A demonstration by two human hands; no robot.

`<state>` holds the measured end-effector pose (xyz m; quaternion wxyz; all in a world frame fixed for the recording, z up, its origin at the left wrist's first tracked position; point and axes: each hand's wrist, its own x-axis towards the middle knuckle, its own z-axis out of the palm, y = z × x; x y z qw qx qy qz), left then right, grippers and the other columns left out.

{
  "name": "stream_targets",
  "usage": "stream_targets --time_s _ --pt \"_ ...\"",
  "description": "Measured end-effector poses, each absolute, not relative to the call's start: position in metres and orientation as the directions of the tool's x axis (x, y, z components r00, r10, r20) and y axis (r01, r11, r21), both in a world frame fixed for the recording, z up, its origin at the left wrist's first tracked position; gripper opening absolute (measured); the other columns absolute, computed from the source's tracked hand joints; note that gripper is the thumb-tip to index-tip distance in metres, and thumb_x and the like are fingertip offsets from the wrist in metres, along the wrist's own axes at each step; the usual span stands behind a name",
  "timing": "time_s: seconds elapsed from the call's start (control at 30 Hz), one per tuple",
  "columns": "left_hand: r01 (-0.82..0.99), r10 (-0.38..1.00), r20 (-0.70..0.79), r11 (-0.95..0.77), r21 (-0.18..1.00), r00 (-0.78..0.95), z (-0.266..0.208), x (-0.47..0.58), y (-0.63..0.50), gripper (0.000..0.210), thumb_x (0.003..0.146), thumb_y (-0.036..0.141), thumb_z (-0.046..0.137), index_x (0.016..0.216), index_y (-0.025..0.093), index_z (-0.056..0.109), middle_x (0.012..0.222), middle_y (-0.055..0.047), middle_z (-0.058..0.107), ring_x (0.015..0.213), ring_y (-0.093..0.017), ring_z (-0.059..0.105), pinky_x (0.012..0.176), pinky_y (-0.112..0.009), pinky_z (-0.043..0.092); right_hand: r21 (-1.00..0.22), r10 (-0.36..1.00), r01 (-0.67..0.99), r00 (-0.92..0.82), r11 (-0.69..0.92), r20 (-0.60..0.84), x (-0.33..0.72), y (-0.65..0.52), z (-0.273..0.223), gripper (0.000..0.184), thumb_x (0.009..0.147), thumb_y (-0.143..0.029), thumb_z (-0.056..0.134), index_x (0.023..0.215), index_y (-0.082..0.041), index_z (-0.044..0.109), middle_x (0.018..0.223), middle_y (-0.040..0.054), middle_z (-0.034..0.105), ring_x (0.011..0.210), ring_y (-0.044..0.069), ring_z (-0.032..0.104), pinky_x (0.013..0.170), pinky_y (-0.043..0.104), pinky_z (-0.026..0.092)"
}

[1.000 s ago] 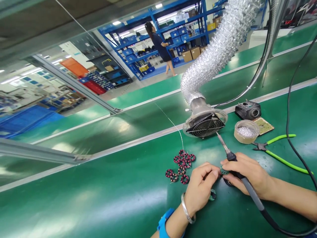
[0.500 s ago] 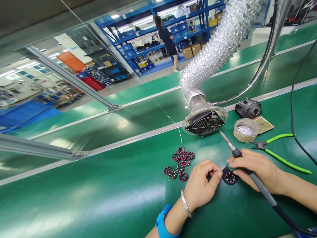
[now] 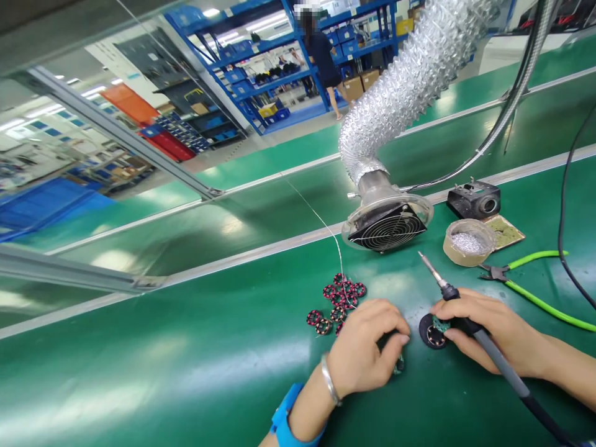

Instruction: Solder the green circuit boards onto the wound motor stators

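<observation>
My right hand [image 3: 488,329] is wrapped round a soldering iron [image 3: 487,347], its metal tip up and to the left. Its thumb and forefinger are also at a small green circuit board [image 3: 440,324], over a round black part [image 3: 426,331] with a ring of metallic spots. My left hand [image 3: 372,344] is curled, with fingertips bent in towards the thumb. Beneath those fingers a small green and dark piece [image 3: 399,364] shows in part; most of it is hidden. Left of this hand lies a cluster of red and black wound rings [image 3: 342,292], a few partly covered.
A fume extractor hood [image 3: 388,226] hangs from a silver duct [image 3: 395,105]. Right of it are a tub of silvery shavings [image 3: 468,242], a black holder [image 3: 475,198], a sponge tray [image 3: 506,232] and green-handled cutters [image 3: 535,292]. A cable [image 3: 563,211] runs down the right. Beyond, a person [image 3: 323,65] stands by shelving.
My left hand has drawn back left, away from the round black part, and a green and dark piece now shows under it. My right hand keeps the iron. The view has shifted slightly.
</observation>
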<state>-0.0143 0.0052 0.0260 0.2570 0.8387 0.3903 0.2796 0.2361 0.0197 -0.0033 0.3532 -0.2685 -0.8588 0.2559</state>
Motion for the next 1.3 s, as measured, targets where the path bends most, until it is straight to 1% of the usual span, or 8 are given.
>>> stream_targets --time_s 0.17,0.3,0.43,0.53,0.7,0.93,1.07,1.3 --pt "0.871 0.919 0.185 -0.391 0.297 0.349 0.04 -0.053 0.017 0.023 0.075 0.004 0.054 0.089 0.018 0.066 0.088 -0.007 0.064 0.083 -0.024 0.056 0.076 -0.04 0.048 -0.562 0.693 0.413 -0.514 0.717 0.505 0.239 0.027 -0.01 0.026 0.089 -0.015 0.055 0.115 -0.021 0.053 0.097 0.0064 0.067 0.083 0.02 0.064 0.071 0.031 0.052" --pt "0.92 0.937 0.07 -0.348 0.177 0.341 0.032 -0.061 0.023 0.018 0.072 0.005 0.061 0.082 0.018 0.068 0.086 -0.006 0.063 0.081 -0.024 0.054 0.073 -0.041 0.048 -0.494 0.683 0.472 -0.525 0.73 0.508 0.242 0.037 -0.019 0.025 0.09 -0.013 0.052 0.114 -0.02 0.054 0.096 0.0054 0.067 0.079 0.018 0.061 0.073 0.031 0.05" --pt "0.886 0.903 0.107 -0.428 0.177 0.415 0.028 -0.061 0.025 0.015 0.079 0.007 0.063 0.075 0.02 0.069 0.086 -0.004 0.066 0.08 -0.023 0.058 0.071 -0.039 0.048 -0.485 0.676 0.48 -0.605 0.731 0.421 0.245 0.043 -0.023 0.033 0.085 -0.008 0.049 0.115 -0.021 0.054 0.098 0.0059 0.066 0.084 0.02 0.06 0.074 0.034 0.05" --pt "0.814 0.832 0.303 -0.536 0.225 0.465 0.032 -0.062 0.024 0.014 0.083 0.01 0.065 0.083 0.023 0.069 0.089 -0.002 0.07 0.086 -0.022 0.062 0.075 -0.037 0.049 -0.511 0.674 0.459 -0.618 0.727 0.404 0.246 0.044 -0.019 0.037 0.082 -0.005 0.048 0.115 -0.02 0.053 0.105 0.008 0.065 0.092 0.021 0.058 0.078 0.036 0.051" --pt "0.736 0.711 0.591 -0.62 0.271 0.381 0.045 -0.037 0.016 0.019 0.09 0.016 0.063 0.108 0.02 0.06 0.082 -0.001 0.072 0.076 -0.016 0.065 0.073 -0.03 0.051 -0.563 0.699 0.415 -0.463 0.714 0.545 0.238 0.036 0.0 0.03 0.086 -0.007 0.052 0.112 -0.02 0.054 0.1 0.0078 0.067 0.085 0.02 0.06 0.075 0.034 0.052" --pt "0.577 0.635 0.583 -0.752 0.318 0.507 0.04 0.028 0.017 0.018 0.098 0.023 0.05 0.115 0.018 0.049 0.074 0.0 0.071 0.063 -0.015 0.062 0.064 -0.028 0.051 -0.59 0.646 0.265 -0.356 0.763 0.676 0.214 0.02 0.02 0.023 0.088 -0.007 0.056 0.108 -0.02 0.054 0.084 0.0036 0.067 0.074 0.017 0.059 0.066 0.029 0.051" --pt "0.559 0.636 0.568 -0.758 0.336 0.522 0.035 0.036 0.025 0.014 0.098 0.027 0.051 0.109 0.018 0.051 0.073 0.0 0.068 0.064 -0.015 0.059 0.065 -0.028 0.049 -0.575 0.659 0.324 -0.331 0.751 0.675 0.216 0.021 0.016 0.022 0.089 -0.004 0.052 0.106 -0.019 0.053 0.083 0.0031 0.065 0.068 0.015 0.054 0.062 0.028 0.048" --pt "0.626 0.646 0.427 -0.752 0.208 0.633 0.025 0.015 0.032 0.01 0.094 0.016 0.051 0.091 0.019 0.061 0.078 -0.001 0.066 0.076 -0.019 0.056 0.069 -0.033 0.037 -0.517 0.676 0.439 -0.406 0.735 0.616 0.231 0.03 -0.008 0.018 0.092 -0.007 0.045 0.104 -0.019 0.052 0.08 0.0032 0.059 0.07 0.016 0.049 0.063 0.028 0.044"
